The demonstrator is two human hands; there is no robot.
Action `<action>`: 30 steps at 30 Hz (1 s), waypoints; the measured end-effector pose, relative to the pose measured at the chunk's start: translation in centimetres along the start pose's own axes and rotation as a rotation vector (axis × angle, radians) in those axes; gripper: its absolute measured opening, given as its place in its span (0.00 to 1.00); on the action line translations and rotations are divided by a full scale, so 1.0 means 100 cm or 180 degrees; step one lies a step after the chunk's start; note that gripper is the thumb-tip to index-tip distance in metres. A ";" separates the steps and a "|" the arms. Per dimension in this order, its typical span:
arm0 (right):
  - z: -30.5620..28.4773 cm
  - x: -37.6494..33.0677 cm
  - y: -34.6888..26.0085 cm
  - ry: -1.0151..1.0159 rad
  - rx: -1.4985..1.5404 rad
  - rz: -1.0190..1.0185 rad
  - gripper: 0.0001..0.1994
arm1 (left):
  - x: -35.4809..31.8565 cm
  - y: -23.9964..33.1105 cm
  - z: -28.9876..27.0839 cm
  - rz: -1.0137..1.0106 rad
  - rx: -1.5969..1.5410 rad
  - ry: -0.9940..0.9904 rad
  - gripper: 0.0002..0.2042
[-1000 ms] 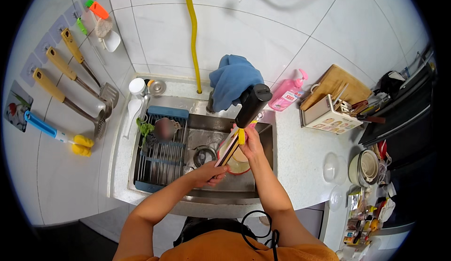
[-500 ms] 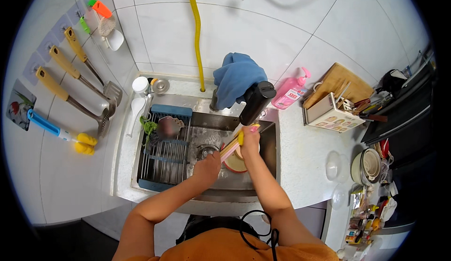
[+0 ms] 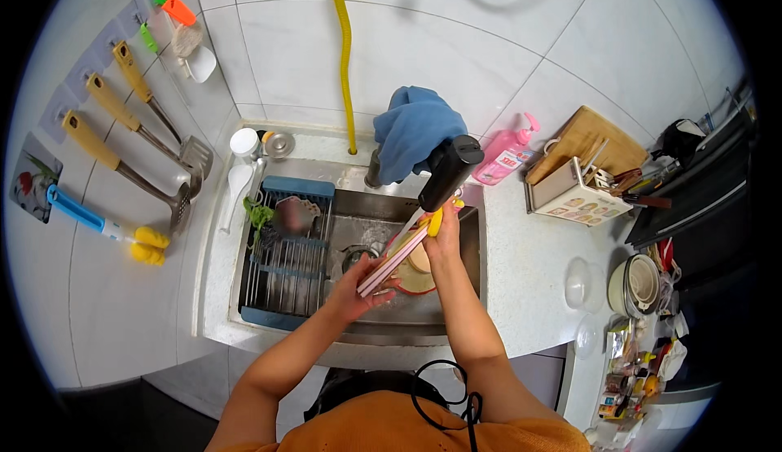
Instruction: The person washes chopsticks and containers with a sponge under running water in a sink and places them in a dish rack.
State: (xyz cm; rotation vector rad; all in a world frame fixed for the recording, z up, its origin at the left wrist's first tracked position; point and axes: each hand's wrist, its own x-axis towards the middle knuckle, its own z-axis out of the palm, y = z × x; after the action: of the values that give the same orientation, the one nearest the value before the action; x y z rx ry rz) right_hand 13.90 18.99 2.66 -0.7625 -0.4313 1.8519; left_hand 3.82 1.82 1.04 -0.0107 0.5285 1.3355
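Sticks in R hand; pink btl, white label.

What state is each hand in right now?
Left hand: loosely open, long pale sticks lying across its fingers.
Right hand: closed around the sticks, with a yellow item.

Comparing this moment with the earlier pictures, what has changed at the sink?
The left hand, curled into a fist half a second ago, has opened, with the lower part of the bundle of sticks now lying across it. The right hand keeps hold of the bundle's upper part, with the yellow item. The blue cloth, pink pump bottle and dish rack stayed in place.
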 end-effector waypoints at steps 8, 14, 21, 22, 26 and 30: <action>0.003 -0.012 0.023 -0.0156 -0.0267 -0.0214 0.09 | 0.013 -0.006 -0.005 0.0785 0.1838 0.1215 0.23; -0.001 -0.017 0.016 -0.0511 -0.0131 0.0384 0.10 | -0.001 0.014 0.000 -0.0791 0.0991 -0.0640 0.20; -0.005 -0.017 0.018 -0.0495 -0.0341 0.0481 0.11 | 0.003 0.003 -0.005 -0.0450 0.2205 0.0015 0.14; -0.007 -0.015 0.019 -0.0506 -0.0379 0.0489 0.11 | 0.003 0.002 -0.004 -0.0377 0.2389 0.0139 0.13; 0.005 -0.026 0.015 -0.0523 -0.0022 0.0795 0.18 | 0.006 0.003 -0.009 -0.0055 0.2698 0.0337 0.10; -0.040 -0.012 0.030 -0.1191 0.0622 0.1241 0.16 | 0.009 0.003 -0.002 0.0047 0.2622 0.0426 0.09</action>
State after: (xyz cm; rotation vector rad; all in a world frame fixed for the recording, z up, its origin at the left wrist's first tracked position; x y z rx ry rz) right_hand 14.85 16.53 -1.74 -0.3813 -0.3444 2.3772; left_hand 3.54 2.62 0.61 0.5832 1.1607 1.0534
